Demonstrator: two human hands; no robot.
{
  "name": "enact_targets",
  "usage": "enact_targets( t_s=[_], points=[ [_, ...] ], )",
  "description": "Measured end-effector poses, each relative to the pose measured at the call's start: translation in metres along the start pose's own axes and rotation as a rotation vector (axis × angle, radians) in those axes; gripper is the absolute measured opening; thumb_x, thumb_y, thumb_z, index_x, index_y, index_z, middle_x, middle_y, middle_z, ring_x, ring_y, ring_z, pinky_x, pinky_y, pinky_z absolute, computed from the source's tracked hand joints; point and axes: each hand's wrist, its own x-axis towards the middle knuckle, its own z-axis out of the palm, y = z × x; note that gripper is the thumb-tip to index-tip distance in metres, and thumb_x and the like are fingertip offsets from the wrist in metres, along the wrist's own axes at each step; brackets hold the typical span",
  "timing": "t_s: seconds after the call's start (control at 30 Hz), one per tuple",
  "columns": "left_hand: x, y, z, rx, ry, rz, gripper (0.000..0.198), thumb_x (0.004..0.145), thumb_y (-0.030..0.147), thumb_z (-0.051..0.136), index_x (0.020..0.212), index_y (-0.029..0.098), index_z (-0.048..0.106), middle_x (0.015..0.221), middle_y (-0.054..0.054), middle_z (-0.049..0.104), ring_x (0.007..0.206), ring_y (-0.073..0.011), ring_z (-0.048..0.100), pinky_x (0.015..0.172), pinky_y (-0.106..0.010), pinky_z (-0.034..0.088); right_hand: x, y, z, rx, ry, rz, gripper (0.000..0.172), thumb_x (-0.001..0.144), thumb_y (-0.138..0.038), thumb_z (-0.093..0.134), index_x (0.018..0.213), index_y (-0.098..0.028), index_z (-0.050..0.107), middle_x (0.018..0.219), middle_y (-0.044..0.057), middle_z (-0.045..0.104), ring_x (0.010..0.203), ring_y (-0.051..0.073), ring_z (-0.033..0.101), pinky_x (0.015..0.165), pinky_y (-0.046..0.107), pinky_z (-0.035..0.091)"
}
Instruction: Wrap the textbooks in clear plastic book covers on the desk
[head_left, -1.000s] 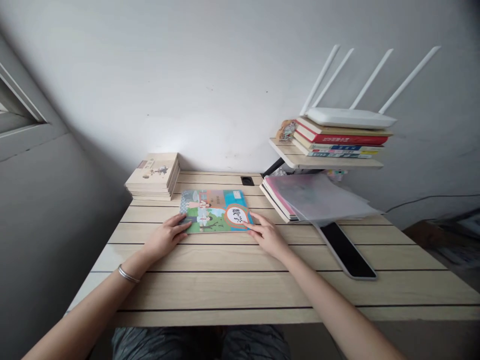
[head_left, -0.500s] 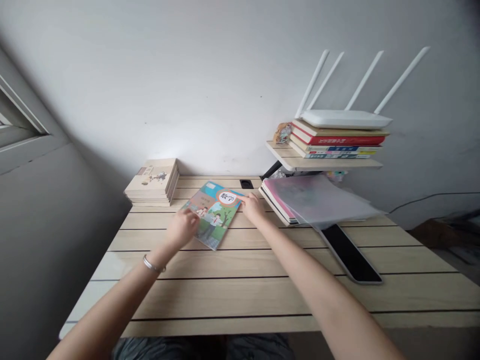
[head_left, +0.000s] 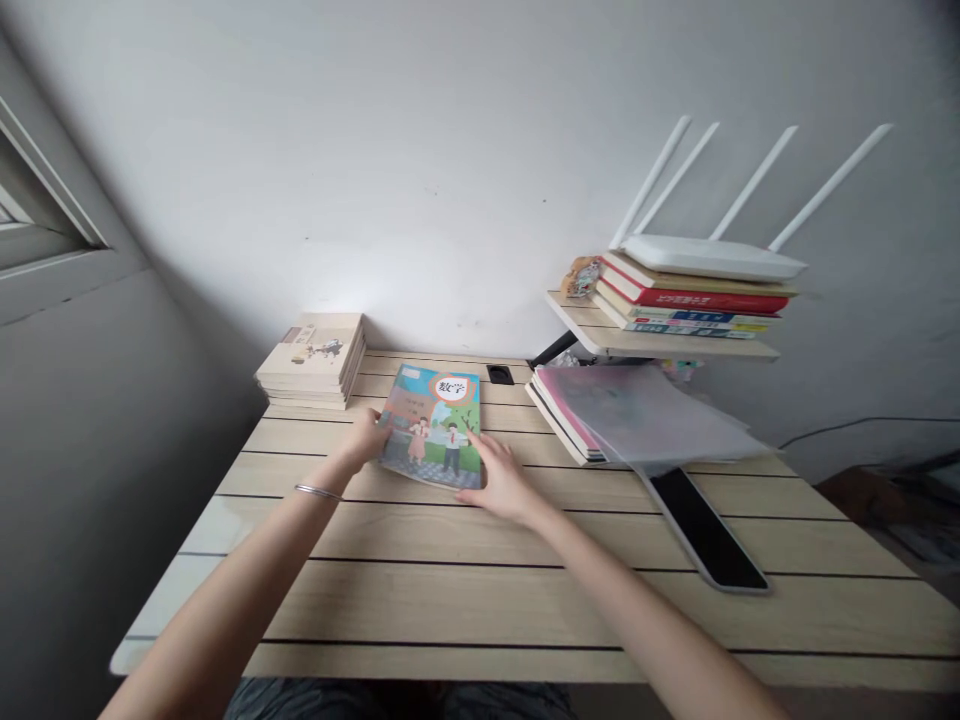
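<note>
A colourful illustrated book [head_left: 435, 420] lies upright on the wooden desk [head_left: 525, 590], its cover facing me. My left hand [head_left: 365, 440] grips the book's left edge, fingers curled around it; a silver bracelet is on that wrist. My right hand [head_left: 501, 483] holds the book's lower right corner, with fingers on the cover.
A stack of beige books [head_left: 313, 358] sits at the desk's back left. At the right, books under a translucent folder [head_left: 645, 415] lie below a small shelf [head_left: 660, 343] with more books and a white router [head_left: 712, 257]. A dark flat device [head_left: 705, 528] lies at the right.
The book was lying sideways a second ago. Both hands have turned it counter-clockwise until it stands upright toward me, and the right hand has come back to its lower right corner.
</note>
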Motion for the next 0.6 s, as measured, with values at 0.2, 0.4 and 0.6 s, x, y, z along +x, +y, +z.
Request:
enact_targets(
  t_s=[0.2,0.4,0.6],
  points=[
    [-0.017,0.008,0.032,-0.157,-0.009,-0.020,0.038,0.087,0.020,0.051,0.123,0.010,0.042,0.083,-0.008,0.067,0.070,-0.0163,0.066,0.063,-0.027,0.051,0.030,0.040,-0.028,0.089,-0.090,-0.095,0.097,0.056,-0.032,0.080,0.142,-0.024,0.038,0.146,0.013,0.036,0.134,0.032,0.032,0.107,0.047,0.028],
    [-0.049,0.004,0.012,0.069,0.173,0.259,0.038,0.086,0.015,0.051,0.123,0.015,0.050,0.128,-0.019,0.049,0.116,-0.0294,0.051,0.094,-0.046,0.039,0.000,0.041,-0.016,0.020,0.067,-0.124,0.080,0.065,-0.034,0.075,0.138,-0.022,0.045,0.147,0.015,0.036,0.133,0.033,0.034,0.105,0.050,0.031],
    [-0.061,0.005,0.014,0.586,-0.028,0.975,0.029,0.086,0.025,0.058,0.114,0.023,0.061,0.117,-0.009,0.062,0.114,-0.0252,0.052,0.098,-0.043,0.036,-0.018,-0.014,0.004,-0.187,0.279,-0.323,0.036,0.085,-0.030,0.058,0.120,-0.025,0.062,0.132,0.009,0.056,0.125,0.030,0.044,0.102,0.052,0.031]
  ],
)
